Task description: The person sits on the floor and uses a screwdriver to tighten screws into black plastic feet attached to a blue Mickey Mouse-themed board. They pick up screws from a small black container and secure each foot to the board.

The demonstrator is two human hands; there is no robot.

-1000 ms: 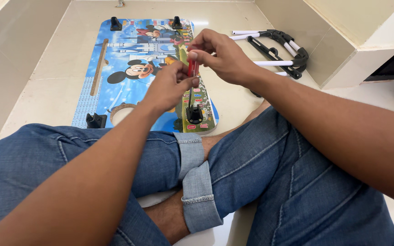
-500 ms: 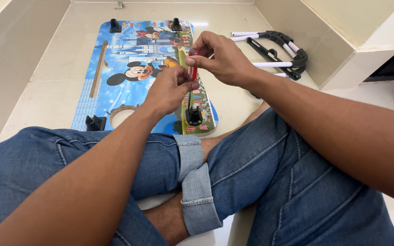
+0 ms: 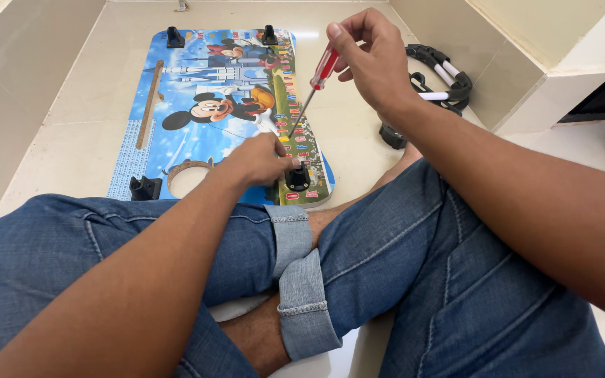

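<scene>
The printed board [image 3: 204, 112] lies flat on the tile floor [image 3: 71, 133] before the seated person's crossed legs. The right hand [image 3: 372, 59] pinches a red-handled screwdriver [image 3: 313, 87], tip raised above the board. The left hand [image 3: 260, 161] presses its fingers at the black bracket [image 3: 297, 178] near the board's edge. The step looks like fastening this bracket; next, the tip needs seating in its screw.

The right hand [image 3: 376, 59] holds a red-handled screwdriver [image 3: 314, 82] tilted above the cartoon-printed board [image 3: 197, 105] lying on the floor [image 3: 71, 119]. The left hand [image 3: 260, 161] rests at the board's near right corner, fingers touching a black bracket [image 3: 297, 179].
</scene>
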